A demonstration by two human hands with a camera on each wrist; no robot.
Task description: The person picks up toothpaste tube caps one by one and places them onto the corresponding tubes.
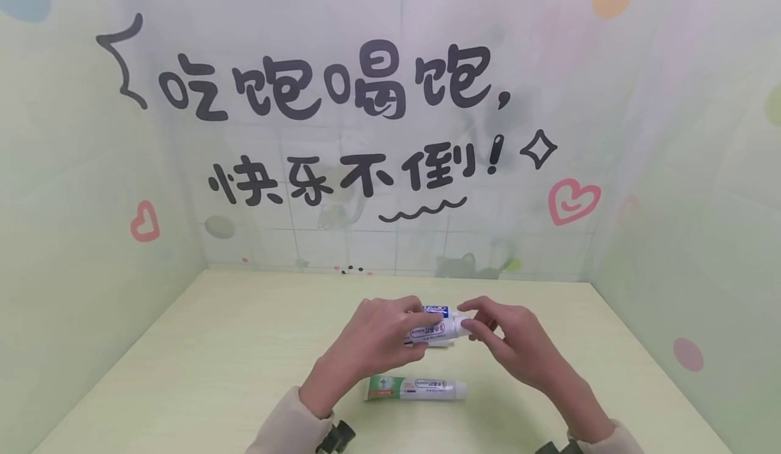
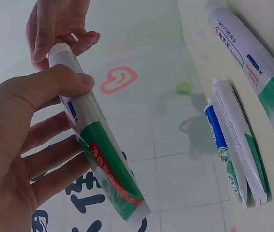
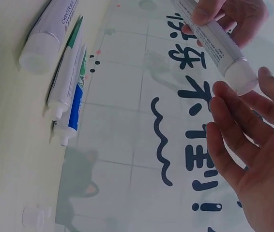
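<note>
My left hand [image 1: 381, 332] grips a white-and-green toothpaste tube [image 2: 96, 142], thumb across its upper part and fingers behind. The tube's white cap [image 3: 241, 77] points toward my right hand [image 1: 518, 335]. In the right wrist view, that hand's thumb [image 3: 267, 79] is right at the cap's edge, while its fingers are spread loosely below. Another toothpaste tube [image 1: 421, 388], white and green with its cap on, lies nearer on the table. Behind the held tube lie two smaller tubes, one blue [image 2: 219, 130] and one white [image 2: 238, 140], with bare nozzles.
Two small loose caps, one of them the larger-looking cap [image 3: 33, 217], lie on the pale table [image 1: 183, 373]. Printed fabric walls with dark lettering [image 1: 366, 169] enclose the table's back and sides.
</note>
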